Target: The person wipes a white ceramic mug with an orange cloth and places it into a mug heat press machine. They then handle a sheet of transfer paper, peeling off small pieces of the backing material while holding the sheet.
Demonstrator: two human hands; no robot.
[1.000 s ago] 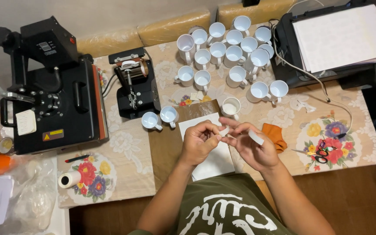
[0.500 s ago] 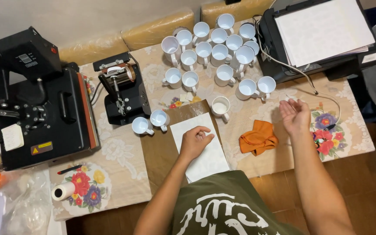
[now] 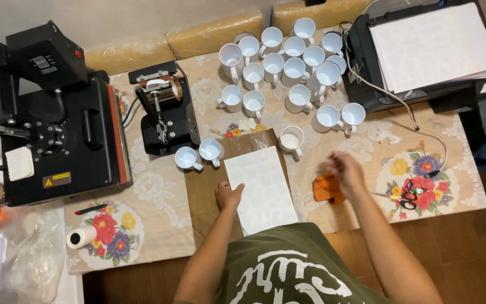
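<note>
Overhead, a person's left hand (image 3: pixel 229 195) presses flat, fingers together, on the left edge of a white sheet (image 3: pixel 262 188), pinning it to a brown board (image 3: pixel 201 191). Their right hand (image 3: pixel 344 171) hovers just above an orange cloth (image 3: pixel 324 188); motion blur hides whether its fingers are apart or closed. A single white mug (image 3: pixel 291 138) stands just beyond the sheet's far corner, with two more mugs (image 3: pixel 199 155) near the board's left side. A careless sweep could likely knock one over. Scissors (image 3: pixel 407 198) lie further right. The person's shirt covers the sheet's near end.
</note>
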